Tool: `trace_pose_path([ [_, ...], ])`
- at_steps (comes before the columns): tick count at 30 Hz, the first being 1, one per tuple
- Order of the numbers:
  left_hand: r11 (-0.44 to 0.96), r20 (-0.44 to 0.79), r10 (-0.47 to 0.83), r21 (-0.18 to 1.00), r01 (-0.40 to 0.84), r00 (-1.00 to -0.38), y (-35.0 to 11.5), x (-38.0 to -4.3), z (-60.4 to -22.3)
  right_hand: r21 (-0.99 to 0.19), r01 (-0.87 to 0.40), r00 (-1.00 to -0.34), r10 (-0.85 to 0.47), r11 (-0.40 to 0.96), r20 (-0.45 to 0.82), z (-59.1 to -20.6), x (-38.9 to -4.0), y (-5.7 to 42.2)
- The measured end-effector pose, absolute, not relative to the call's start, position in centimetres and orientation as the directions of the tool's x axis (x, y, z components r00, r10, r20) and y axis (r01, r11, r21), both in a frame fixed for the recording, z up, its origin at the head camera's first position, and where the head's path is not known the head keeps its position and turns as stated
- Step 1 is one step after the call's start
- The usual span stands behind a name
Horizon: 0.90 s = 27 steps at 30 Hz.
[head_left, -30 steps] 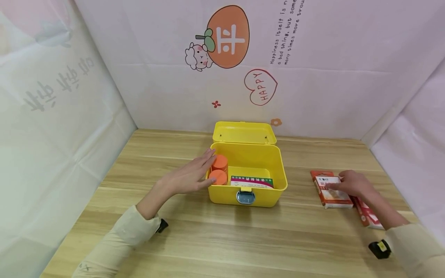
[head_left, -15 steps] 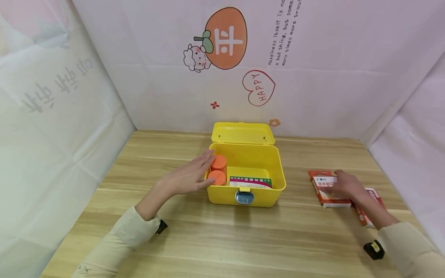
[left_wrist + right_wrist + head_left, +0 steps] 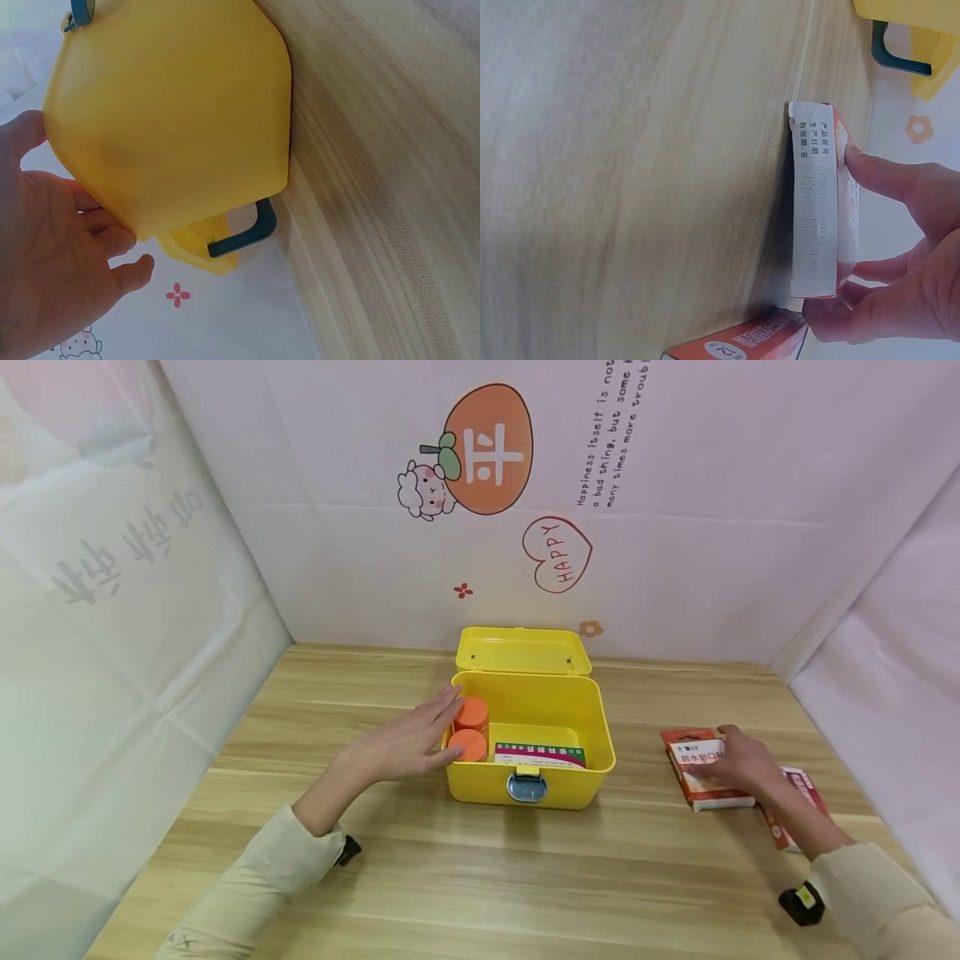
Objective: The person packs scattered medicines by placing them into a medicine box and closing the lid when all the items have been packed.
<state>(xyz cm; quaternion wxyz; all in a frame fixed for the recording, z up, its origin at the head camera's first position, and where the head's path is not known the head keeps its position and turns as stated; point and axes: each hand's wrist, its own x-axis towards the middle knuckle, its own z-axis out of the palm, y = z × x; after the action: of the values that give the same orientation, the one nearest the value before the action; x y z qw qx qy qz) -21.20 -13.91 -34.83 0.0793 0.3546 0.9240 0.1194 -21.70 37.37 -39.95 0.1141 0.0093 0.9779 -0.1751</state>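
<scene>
Wood-grained worktop (image 3: 525, 877), and from the left comes the left hand (image 3: 397, 747), fingers nearly straight, touching the yellow box's (image 3: 480, 787) left rim, towards the back edge. Orange tubs (image 3: 467, 745) inside, against its left wall; a packet (image 3: 538, 755) at its front wall. Near the right edge, the red-white carton (image 3: 696, 758) sits between thumb and fingers, pinched by the right hand (image 3: 748, 768)! Another carton (image 3: 806, 787) lies just beside, under the wrist.

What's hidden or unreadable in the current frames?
Head: middle of rightmost red box, covered by right forearm.
Head: bottom of banded carton, behind front wall of yellow case.
Left wrist: inside of yellow case, behind its side wall.
Right wrist: rightmost red box, cut off by bottom edge.
Right wrist: stamped print on held box, too faint.
</scene>
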Motion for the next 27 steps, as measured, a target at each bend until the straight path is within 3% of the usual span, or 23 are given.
trace_pose_path([
  [9,0.728,-0.068,0.667,0.274,0.629,-0.742,-13.9,-21.2,-34.9,-0.360,0.006,-0.990,-0.045,0.933,-0.135,-40.1,-21.6,37.1],
  [19,0.726,-0.073,0.670,0.272,0.631,-0.739,-13.9,-21.2,-34.8,-0.410,-0.016,-0.988,-0.079,0.912,-0.136,-39.3,-21.8,37.2],
  [27,0.724,-0.070,0.673,0.268,0.636,-0.736,-14.0,-21.2,-34.8,-0.495,0.055,-0.981,-0.045,0.867,-0.189,-38.5,-21.4,37.1],
])
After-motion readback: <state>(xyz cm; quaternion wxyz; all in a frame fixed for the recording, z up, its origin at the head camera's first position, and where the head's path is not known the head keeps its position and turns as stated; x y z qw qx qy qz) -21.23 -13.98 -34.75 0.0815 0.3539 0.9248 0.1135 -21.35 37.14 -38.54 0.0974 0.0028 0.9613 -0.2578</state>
